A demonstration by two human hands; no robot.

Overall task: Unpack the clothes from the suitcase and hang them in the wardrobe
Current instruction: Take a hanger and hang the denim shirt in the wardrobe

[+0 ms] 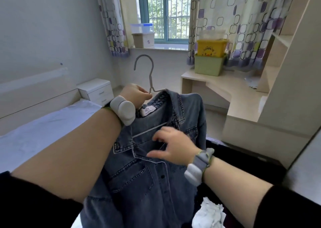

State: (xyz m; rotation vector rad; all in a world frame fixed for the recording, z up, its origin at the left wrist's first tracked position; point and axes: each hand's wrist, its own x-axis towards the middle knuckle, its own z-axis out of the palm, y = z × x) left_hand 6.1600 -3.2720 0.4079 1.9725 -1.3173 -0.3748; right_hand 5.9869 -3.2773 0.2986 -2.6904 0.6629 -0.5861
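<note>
Head view: one denim jacket point(152, 160) hangs at centre frame on one grey hanger point(147, 74), its hook pointing up. The left hand point(137, 95) pinches the hanger's neck just below the hook. The right hand point(173, 147) rests on the jacket's front with fingers spread and the thumb under the placket edge; I cannot tell whether it grips. Two wrist bands show, one per arm. One white cloth point(208, 213) lies at lower right. Two stacked bins point(210, 60) sit on the desk point(234, 95) at upper right
</note>
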